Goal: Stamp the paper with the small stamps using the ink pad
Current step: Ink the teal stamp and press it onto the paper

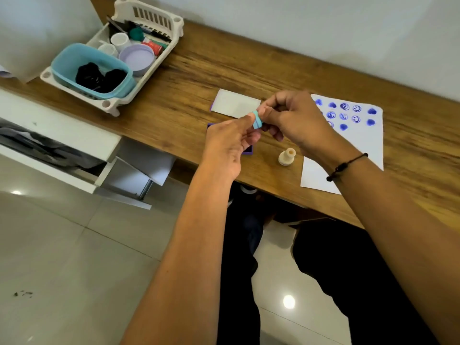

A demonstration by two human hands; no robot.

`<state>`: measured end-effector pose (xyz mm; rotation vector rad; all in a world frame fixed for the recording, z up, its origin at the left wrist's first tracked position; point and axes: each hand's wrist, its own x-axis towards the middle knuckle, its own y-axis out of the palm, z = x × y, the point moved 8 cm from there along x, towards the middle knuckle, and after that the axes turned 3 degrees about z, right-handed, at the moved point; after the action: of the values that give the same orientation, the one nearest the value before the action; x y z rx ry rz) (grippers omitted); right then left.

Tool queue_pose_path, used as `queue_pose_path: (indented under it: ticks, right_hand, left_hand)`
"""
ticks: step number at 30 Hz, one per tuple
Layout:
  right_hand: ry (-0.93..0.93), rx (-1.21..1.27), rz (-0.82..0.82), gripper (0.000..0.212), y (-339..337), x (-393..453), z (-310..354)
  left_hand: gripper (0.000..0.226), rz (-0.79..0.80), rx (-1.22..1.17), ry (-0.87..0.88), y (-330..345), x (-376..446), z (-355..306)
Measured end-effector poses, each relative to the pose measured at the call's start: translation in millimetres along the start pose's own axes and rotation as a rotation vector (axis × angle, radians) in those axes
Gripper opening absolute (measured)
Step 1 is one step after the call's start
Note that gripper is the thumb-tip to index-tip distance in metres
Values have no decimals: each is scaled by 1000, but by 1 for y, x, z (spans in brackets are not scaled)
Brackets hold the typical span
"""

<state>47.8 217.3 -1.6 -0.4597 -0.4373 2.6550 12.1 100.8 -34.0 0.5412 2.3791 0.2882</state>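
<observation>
1. Centre of the frame: the left hand (227, 143) and the right hand (291, 115) meet above the worktop (189, 78), both pinched on one small turquoise stamp (257, 120). The left fingertips hold its near side, the right fingertips its far side; the stamp is clear of the surface.
2. Under the left hand: the ink pad (249, 151), purple-edged with a dark face, lies flat on the worktop and is largely hidden by the fingers.
3. Just behind the hands: a white lid (234, 103) with a thin purple edge lies flat on the wood.
4. Right of centre: the paper (358, 145) lies flat, its far half marked with blue prints, some smiling faces and some solid blots. The right forearm crosses its near corner.
5. Between ink pad and paper: a cream stamp (286, 157) stands upright, apart from both.
6. Right wrist: a dark cord bracelet (346, 166).
7. Upper left of the frame: a white slotted tray (149, 13) holds a pale blue tub (64, 63), a lilac lid (137, 57) and small white cups (120, 41).
</observation>
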Motion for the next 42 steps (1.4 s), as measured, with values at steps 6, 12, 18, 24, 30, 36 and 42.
queue_pose_path:
  ticks: [6,12,18,24,30,36,42]
  right_hand:
    - [-286,-303,-49,13,15,-2,31]
    - [-306,-664,56,19,41,17,24]
    - [-405,-927,197,22,80,21,15]
    - [-475,-1152,233,15,100,23,10]
    - [-482,-1196,354,15,104,27,20]
    - [-462,-1222,346,17,106,28,22]
    - [-463,-1193,429,8,106,27,21]
  left_hand:
    - [11,-104,-214,-14,-36,-3,-3]
    - [15,-307,-472,-159,-60,-13,30]
    - [28,-356,-538,-241,-53,-15,50]
    - [29,-387,-612,-251,-43,-17,54]
    - [21,-413,-693,-257,-42,-13,54]
    - [13,-398,-738,-250,-46,-12,54]
    - [10,-395,-713,-242,-45,-13,54]
